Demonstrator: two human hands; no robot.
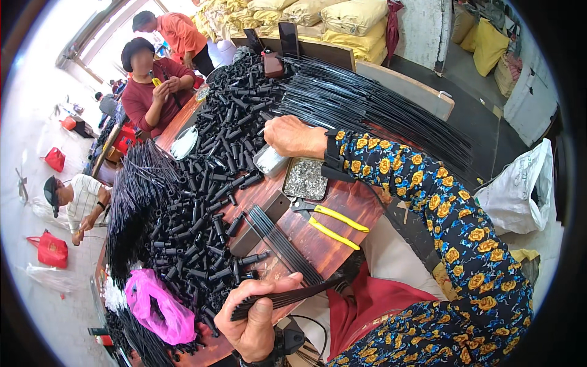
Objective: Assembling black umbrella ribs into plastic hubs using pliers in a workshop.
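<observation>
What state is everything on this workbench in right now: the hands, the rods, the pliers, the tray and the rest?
Left hand: closed around a bundle of thin black rods.
Right hand: reaching over the heap of black plastic tubes, fingers bent, grip unclear.
Yellow-handled pliers: lying on the wooden table, handles apart.
Metal tray: full of small silvery parts.
Pink plastic bag: crumpled, lying on the tubes.
White sack: open.

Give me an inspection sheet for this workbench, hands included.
Surface: wooden table, crowded.
Job's things: bundle of thin black rods; heap of black plastic tubes.
Clutter: yellow-handled pliers, tray of small metal parts, pink bag.
Grippers: left hand grips the rod bundle; right hand reaches into the tubes, grasp unclear.
Cables: thin black cord near lap.
Surroundings: other people seated; stacked yellow sacks.
</observation>
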